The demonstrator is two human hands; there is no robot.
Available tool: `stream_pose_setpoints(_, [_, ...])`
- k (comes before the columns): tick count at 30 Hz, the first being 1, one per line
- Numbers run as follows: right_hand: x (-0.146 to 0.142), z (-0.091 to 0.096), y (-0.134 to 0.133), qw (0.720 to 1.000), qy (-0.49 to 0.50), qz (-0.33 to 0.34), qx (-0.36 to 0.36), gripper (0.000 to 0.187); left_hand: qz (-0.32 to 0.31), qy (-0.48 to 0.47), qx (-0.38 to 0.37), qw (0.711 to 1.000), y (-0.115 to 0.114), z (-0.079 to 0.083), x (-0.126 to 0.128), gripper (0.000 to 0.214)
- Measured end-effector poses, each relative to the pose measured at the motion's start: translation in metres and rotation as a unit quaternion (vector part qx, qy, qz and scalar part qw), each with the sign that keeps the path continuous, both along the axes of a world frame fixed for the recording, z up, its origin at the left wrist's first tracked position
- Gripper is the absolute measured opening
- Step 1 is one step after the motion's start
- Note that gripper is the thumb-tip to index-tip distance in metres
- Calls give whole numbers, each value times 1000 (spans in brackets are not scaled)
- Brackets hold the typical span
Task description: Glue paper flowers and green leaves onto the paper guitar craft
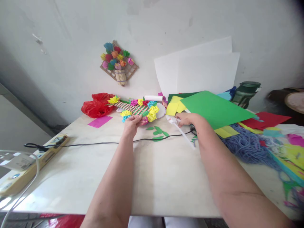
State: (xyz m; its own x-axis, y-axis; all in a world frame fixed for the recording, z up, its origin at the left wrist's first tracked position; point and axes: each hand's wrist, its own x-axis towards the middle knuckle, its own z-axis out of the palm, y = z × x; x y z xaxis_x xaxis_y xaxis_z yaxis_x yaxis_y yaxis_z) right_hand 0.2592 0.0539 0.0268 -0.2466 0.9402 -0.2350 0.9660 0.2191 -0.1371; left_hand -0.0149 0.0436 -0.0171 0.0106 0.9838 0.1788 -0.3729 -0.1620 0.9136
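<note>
My left hand (132,123) is closed on the near edge of a small wooden lattice frame (133,108) trimmed with yellow, pink and blue paper flowers. My right hand (187,118) grips a white glue gun (173,120) whose glue stick (186,137) slants back toward me; its nozzle points left at the frame. Several green paper leaves (158,133) lie on the white table (154,177) between my hands. The frame rests partly over a white round plate (162,111).
A black cord (95,143) runs to a power strip (35,160) at the left edge. Coloured paper sheets (213,109), blue yarn (247,145), a red plastic bag (97,106), a pink paper scrap (100,121) and a green jar (245,93) crowd the back and right. A similar flower frame (118,63) hangs on the wall.
</note>
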Motion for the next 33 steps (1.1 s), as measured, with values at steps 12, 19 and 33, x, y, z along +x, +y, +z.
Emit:
stream_pose_setpoints(12, [-15, 0, -2, 999, -36, -8, -5, 57, 11, 31, -1, 999, 2, -3, 3, 24])
stream_pose_setpoints(19, [-37, 26, -15, 962, 75, -18, 262, 24, 52, 33, 8, 998, 1, 1, 9, 24])
stream_pose_setpoints(33, [-113, -2, -29, 871, 30, 145, 469, 21, 95, 45, 14, 994, -5, 3, 44, 27])
